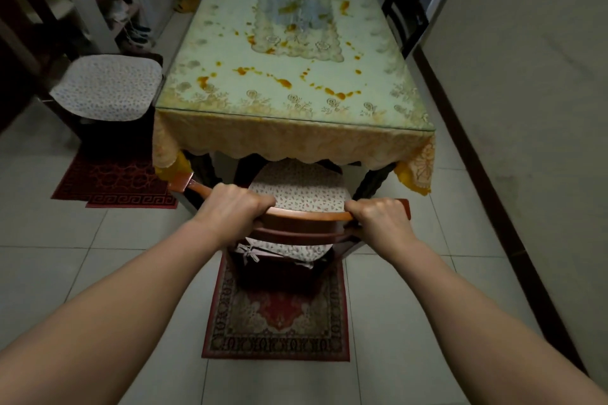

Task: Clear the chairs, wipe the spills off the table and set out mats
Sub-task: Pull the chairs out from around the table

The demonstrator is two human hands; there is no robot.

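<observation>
You're gripping the wooden chair's top rail (309, 215) at lower center, left hand (230, 207) and right hand (378, 219) both clenched on it. Its seat is sitting tucked under the table (296, 115). Orange spills (283, 82) are sitting unwiped mid-frame, no mats showing, so you're barely getting started.

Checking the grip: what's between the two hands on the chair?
In the head view, bare top rail between left hand and right hand; seat cushion beyond.

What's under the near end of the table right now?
A chair with a floral seat cushion, its front tucked beneath the tablecloth. Both hands grip its backrest. Dark table legs show; deeper is hidden.
</observation>
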